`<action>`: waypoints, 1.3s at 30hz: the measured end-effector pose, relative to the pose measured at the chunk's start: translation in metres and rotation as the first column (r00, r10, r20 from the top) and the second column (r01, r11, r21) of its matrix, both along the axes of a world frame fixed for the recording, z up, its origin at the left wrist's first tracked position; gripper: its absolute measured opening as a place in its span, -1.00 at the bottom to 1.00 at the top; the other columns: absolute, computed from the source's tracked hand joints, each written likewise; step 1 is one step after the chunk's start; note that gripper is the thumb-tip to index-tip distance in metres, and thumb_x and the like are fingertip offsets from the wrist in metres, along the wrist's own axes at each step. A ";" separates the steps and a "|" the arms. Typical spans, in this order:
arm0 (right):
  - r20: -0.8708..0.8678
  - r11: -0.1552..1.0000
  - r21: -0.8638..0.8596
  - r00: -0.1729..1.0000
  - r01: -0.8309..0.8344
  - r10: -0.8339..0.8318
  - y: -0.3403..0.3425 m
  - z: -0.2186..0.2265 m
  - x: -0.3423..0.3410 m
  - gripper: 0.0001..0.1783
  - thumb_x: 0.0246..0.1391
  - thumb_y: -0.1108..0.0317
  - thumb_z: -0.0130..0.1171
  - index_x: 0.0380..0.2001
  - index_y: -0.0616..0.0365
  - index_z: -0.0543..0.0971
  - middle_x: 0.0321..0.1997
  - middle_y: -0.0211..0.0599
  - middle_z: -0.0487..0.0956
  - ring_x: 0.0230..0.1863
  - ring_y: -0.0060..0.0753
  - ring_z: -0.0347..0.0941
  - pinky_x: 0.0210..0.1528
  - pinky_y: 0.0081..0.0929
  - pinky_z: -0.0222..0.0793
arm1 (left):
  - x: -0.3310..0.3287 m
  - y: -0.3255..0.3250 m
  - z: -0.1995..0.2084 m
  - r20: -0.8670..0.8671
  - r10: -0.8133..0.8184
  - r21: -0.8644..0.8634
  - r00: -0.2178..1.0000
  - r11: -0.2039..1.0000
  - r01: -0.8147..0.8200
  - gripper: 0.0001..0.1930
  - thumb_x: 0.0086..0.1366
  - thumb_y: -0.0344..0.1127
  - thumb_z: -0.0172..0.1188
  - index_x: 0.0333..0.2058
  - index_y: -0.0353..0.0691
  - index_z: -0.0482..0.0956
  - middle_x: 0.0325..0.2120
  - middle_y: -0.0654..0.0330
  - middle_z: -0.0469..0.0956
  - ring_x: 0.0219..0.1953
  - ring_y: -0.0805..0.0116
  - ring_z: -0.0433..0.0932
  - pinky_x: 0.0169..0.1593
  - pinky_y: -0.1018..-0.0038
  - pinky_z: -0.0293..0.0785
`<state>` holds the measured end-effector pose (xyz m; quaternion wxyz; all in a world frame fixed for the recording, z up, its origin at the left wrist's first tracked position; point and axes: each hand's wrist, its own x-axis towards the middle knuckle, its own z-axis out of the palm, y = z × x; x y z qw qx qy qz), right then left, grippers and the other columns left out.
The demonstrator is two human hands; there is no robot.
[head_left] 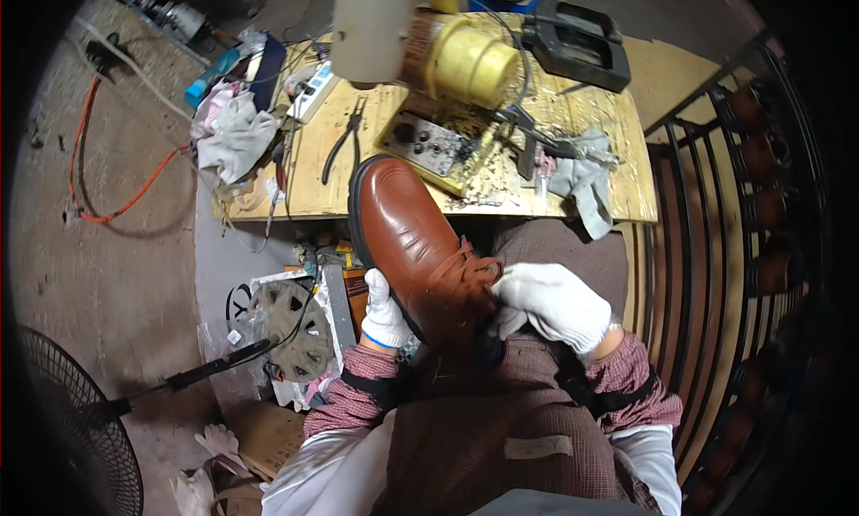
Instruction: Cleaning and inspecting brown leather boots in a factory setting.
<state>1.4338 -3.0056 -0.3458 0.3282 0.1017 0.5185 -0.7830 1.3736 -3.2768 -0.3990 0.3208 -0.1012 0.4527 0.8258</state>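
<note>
While both gloved hands hold the shoe over the lap, lines run left to right across the frame.

fan: black floor fan (76,426), lower left, on concrete floor (107,274); orange cable (125,198) loops above it.
rags: pale cloth pile (234,133) at the bench's left end, upper left.
clutter under bench: round woven piece (295,324) and boxes, left of centre; a dark handle pokes in from the fan side.
pliers: black-handled pliers (344,140) lying flat on the wooden bench (617,149), just left of the shoe's toe.
left hand: white-gloved left hand (385,312), centre, grip closed round the sole edge on the shoe's left side, fingers tucked under.
shoe: brown leather lace-up shoe (416,247), centre of frame, toe pointing up-left and overlapping the bench's front edge, heel down at the lap.
right hand: white-gloved right hand (550,303), right of centre, grip pinched on the laces and collar; fingertips hidden, so exactly what is pinched I cannot tell.
machine: yellow-capped motor (470,64) and control box (429,147), top centre, metal shavings around.
rack: dark metal rack (752,203), right edge.
risk: judged, shoe held only at sole and laces; a slack left grip could tip the toe onto the pliers or shavings and scuff the leather. Loose laces could snag.
</note>
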 end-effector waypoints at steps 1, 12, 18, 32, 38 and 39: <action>0.005 1.000 -0.001 1.000 0.022 -0.022 -0.007 -0.003 0.004 -0.56 0.42 0.28 0.08 0.22 0.36 0.49 0.23 -0.06 0.55 0.03 -0.43 0.61 0.09 -0.47 0.53 | 0.001 0.002 -0.005 0.005 -0.022 -0.001 1.000 1.000 0.022 0.26 0.04 0.69 0.11 0.48 -0.14 0.05 0.44 0.05 0.19 0.43 0.03 0.25 0.48 0.05 0.19; -0.434 0.771 0.464 0.870 0.437 -0.233 0.011 0.049 0.002 0.15 0.02 -0.16 0.38 0.44 0.41 0.16 0.35 0.20 0.42 0.37 0.03 0.39 0.37 -0.24 0.31 | 0.017 0.049 0.004 -0.070 -0.339 0.124 0.938 0.930 0.345 0.01 0.09 0.20 0.53 0.36 -0.28 0.30 0.21 0.09 0.50 0.20 0.20 0.51 0.32 0.25 0.42; -0.535 0.410 0.714 0.820 0.567 -0.204 -0.007 0.057 -0.010 0.12 -0.14 -0.33 0.46 0.25 0.36 0.39 0.13 0.20 0.57 0.16 0.15 0.55 0.20 -0.16 0.46 | 0.029 0.060 0.011 -0.298 -0.497 -0.359 0.815 0.849 0.387 -0.28 0.19 -0.24 0.54 0.27 -0.25 0.42 0.11 0.15 0.58 0.10 0.30 0.57 0.17 0.34 0.52; -0.664 0.433 0.654 0.745 0.620 -0.064 -0.011 0.041 -0.034 -0.25 -0.13 -0.29 0.45 -0.12 0.18 0.65 -0.20 -0.09 0.62 -0.18 0.05 0.60 -0.11 -0.16 0.52 | 0.028 0.046 0.000 -0.382 -0.472 -0.434 0.795 0.851 0.296 -0.35 0.27 -0.30 0.46 0.28 -0.25 0.40 0.17 0.13 0.54 0.16 0.29 0.53 0.24 0.36 0.45; -0.854 0.471 0.451 0.520 0.758 -0.019 0.012 0.015 -0.043 -0.67 0.15 0.37 0.21 0.01 0.03 0.62 -0.13 -0.14 0.62 -0.14 -0.10 0.60 -0.11 -0.31 0.55 | 0.017 0.035 -0.025 -0.372 -0.361 -0.292 0.855 0.920 0.261 -0.25 0.30 -0.04 0.44 0.33 -0.26 0.35 0.22 0.11 0.50 0.19 0.26 0.50 0.28 0.32 0.43; -0.892 0.475 0.327 0.433 0.817 -0.131 0.019 0.015 -0.044 -0.60 0.28 0.20 0.22 0.04 0.26 0.60 -0.15 -0.34 0.63 -0.27 -0.52 0.63 -0.22 -0.53 0.55 | 0.016 0.035 -0.025 -0.303 -0.306 -0.150 0.903 0.951 0.272 -0.16 0.25 0.10 0.43 0.35 -0.25 0.33 0.25 0.11 0.48 0.22 0.21 0.48 0.31 0.27 0.40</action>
